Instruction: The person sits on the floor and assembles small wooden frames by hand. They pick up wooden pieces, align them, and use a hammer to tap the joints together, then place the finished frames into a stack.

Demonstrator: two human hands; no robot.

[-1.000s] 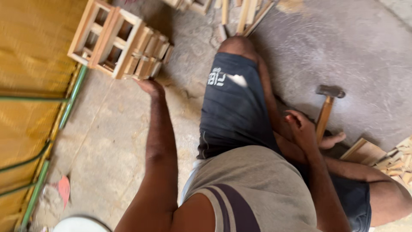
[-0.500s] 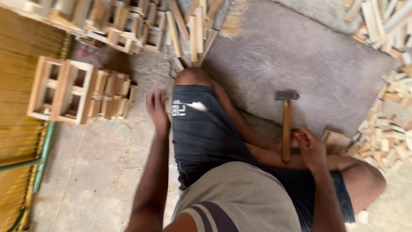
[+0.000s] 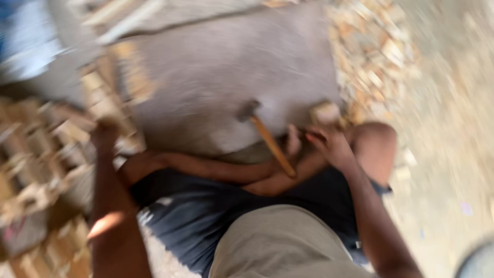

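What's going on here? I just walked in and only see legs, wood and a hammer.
A person sits cross-legged on the ground at a grey slab. The right hand hovers by the ankle, next to a hammer lying against the leg; it grips nothing. The left hand reaches out to stacked wooden pieces on the left. More wood scraps lie beyond the slab. The picture is blurred.

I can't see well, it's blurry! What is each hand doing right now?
Left hand: empty, reaching towards the wooden blocks; too blurred to tell if it is open.
Right hand: open, holds nothing, beside the hammer.
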